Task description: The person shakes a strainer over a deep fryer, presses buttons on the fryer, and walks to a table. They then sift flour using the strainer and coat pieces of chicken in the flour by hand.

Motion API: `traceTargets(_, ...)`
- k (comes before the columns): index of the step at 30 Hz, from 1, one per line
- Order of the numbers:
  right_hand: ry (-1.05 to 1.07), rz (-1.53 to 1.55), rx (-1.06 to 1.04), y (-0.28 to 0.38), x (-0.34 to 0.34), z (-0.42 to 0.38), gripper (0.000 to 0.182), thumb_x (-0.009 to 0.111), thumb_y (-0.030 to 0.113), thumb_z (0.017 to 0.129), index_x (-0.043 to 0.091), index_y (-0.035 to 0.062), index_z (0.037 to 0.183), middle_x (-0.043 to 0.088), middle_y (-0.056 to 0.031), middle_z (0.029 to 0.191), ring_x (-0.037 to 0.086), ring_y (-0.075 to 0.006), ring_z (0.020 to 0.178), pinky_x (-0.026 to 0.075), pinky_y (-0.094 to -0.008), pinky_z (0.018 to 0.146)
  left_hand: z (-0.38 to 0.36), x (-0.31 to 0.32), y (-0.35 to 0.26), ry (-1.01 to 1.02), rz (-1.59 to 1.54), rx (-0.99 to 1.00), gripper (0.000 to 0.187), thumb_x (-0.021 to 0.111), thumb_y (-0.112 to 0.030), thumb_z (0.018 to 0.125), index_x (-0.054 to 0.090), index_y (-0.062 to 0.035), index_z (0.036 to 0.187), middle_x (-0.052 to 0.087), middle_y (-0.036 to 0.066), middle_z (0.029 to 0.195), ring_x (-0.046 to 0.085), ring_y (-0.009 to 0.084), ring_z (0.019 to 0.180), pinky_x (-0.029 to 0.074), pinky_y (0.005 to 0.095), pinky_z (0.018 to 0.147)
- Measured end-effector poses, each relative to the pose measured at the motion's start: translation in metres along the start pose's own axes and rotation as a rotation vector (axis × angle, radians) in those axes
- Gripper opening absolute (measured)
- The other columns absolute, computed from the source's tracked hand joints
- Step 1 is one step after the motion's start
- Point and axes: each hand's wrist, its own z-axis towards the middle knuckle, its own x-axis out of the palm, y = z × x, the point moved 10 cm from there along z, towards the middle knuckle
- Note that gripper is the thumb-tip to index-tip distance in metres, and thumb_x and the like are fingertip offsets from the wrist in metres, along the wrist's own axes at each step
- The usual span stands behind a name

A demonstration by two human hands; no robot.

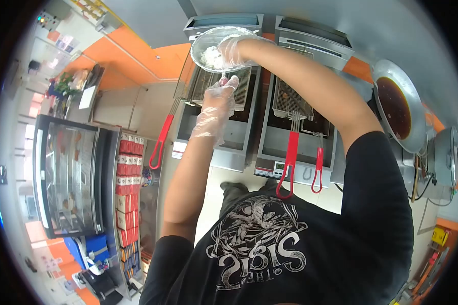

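A round, shallow bowl (pixel 199 42) with white, flour-covered lumps (pixel 211 57) in it is held out over the fryers at top centre. Below its near rim, my left hand (pixel 220 97), in a clear plastic glove, is closed around what looks like a short handle of the bowl. My right hand (pixel 235 52), also gloved, reaches into the bowl from the right and touches the white lumps. Its fingertips are hidden, so whether it grips anything does not show. Wire frying baskets (pixel 245 94) sit in the fryer under the bowl.
A second fryer basket (pixel 285 99) with a red handle (pixel 291 157) stands to the right. Another red handle (pixel 161 145) juts out at left. A wide metal pan (pixel 392 101) of dark brown liquid is at far right. Red-and-white boxes (pixel 129 188) fill a shelf beside a glass display cabinet (pixel 68 178).
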Motion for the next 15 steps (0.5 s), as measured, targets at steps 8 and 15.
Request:
traceTargets(8,0.050,0.023,0.193,-0.063,0.082,0.063,0.029,0.074,0.013,0.077,0.075,0.0045,0.105,0.073,-0.0164,0.107,0.071,-0.0306,0.101,0.058,-0.0404,0.084,0.027,0.024,0.023,-0.101,-0.044,0.066,0.024,0.076,-0.031,0.089,0.057,-0.0158,0.088,0.044,-0.008,0.060,0.037,0.0048,0.044,0.027,0.0246,0.041)
traceTargets(15,0.043,0.159,0.068,-0.079,0.070,0.046,0.037,0.077,0.028,0.076,0.074,0.0014,0.102,0.073,-0.0183,0.098,0.071,-0.0325,0.088,0.055,-0.0414,0.078,0.031,0.028,0.046,-0.132,-0.073,0.029,0.022,0.076,-0.026,0.088,0.057,-0.0162,0.084,0.047,-0.008,0.063,0.040,0.0045,0.049,0.030,0.0241,0.046)
